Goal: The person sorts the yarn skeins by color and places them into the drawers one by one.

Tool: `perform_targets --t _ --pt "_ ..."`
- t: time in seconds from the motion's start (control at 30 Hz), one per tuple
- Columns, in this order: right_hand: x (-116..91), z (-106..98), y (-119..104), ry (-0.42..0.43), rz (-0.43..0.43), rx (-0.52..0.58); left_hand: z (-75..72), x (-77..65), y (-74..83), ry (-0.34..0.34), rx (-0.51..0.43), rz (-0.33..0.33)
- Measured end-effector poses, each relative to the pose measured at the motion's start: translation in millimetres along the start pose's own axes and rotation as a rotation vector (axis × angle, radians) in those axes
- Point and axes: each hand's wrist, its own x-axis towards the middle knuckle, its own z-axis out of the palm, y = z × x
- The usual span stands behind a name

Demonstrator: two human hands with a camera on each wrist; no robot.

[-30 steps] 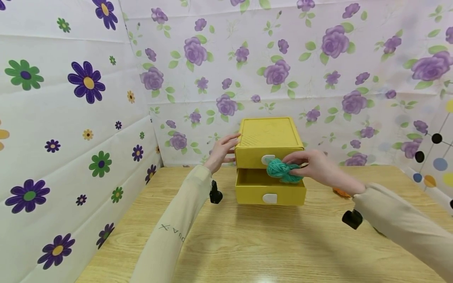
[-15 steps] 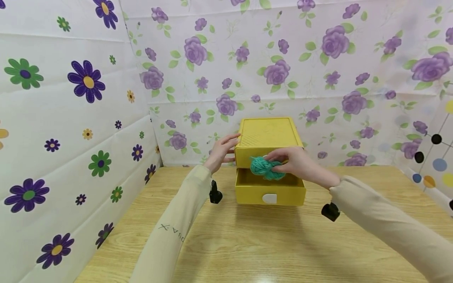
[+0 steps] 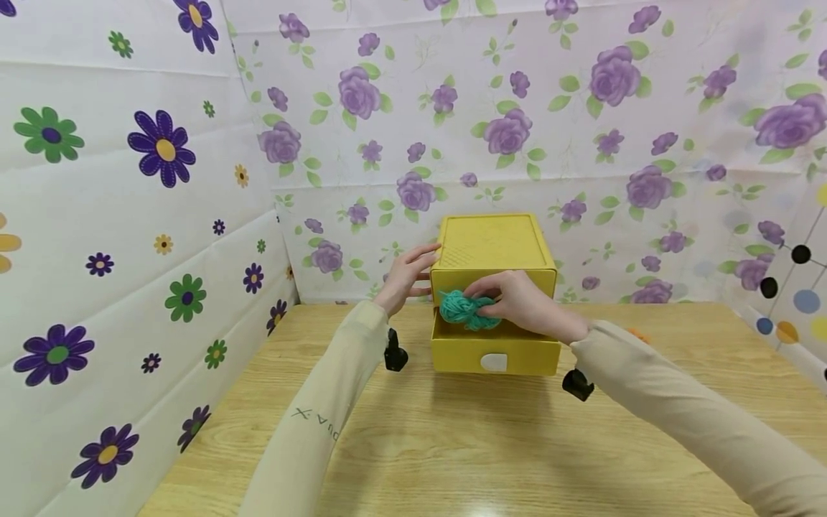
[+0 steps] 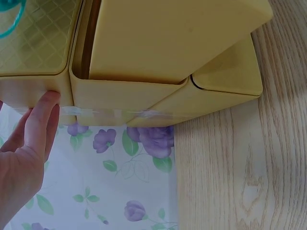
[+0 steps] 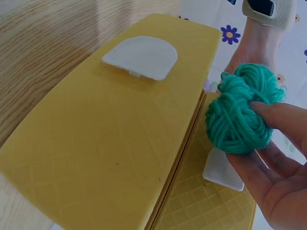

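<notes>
A yellow two-drawer box (image 3: 494,240) stands on the table, its lower drawer (image 3: 459,355) pulled out and its upper drawer closed. My right hand (image 3: 517,301) pinches a teal skein of yarn (image 3: 460,309) between thumb and fingers, over the left part of the open lower drawer. In the right wrist view the yarn (image 5: 242,112) overlaps the upper drawer's white pull tab (image 5: 223,172). My left hand (image 3: 405,278) rests with extended fingers against the box's left side; in the left wrist view its fingertips (image 4: 50,98) touch that yellow wall.
The wooden table (image 3: 413,445) spreads in front of the box and to both sides. A flowered cloth (image 3: 362,158) hangs close behind it. Something small and orange (image 3: 638,334) shows behind the right sleeve. Black wrist cameras (image 3: 577,385) hang under both wrists.
My right hand has carried the yarn leftward, from the right end of the lower drawer to its left part. My left hand stays against the box.
</notes>
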Motion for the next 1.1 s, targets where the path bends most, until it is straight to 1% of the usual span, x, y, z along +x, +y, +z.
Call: perform_targets --t 0.17,0.47,0.63,0.93,1.1 --pt "2 2 0 -0.002 -0.005 -0.003 1.0 -1.0 1.1 -0.003 0.009 0.001" --pt "3 7 3 -0.018 -0.026 0.042 0.4 -0.2 0.9 -0.014 -0.01 -0.008" --pt "3 6 2 0.004 -0.042 0.041 -0.2 0.1 0.9 -0.024 -0.003 -0.005" --pt "-2 -1 -1 0.046 -0.022 0.053 1.2 1.0 0.7 -0.001 0.007 0.004" --pt "-8 -7 -2 0.072 -0.04 0.059 0.4 0.5 0.4 0.003 -0.002 0.003"
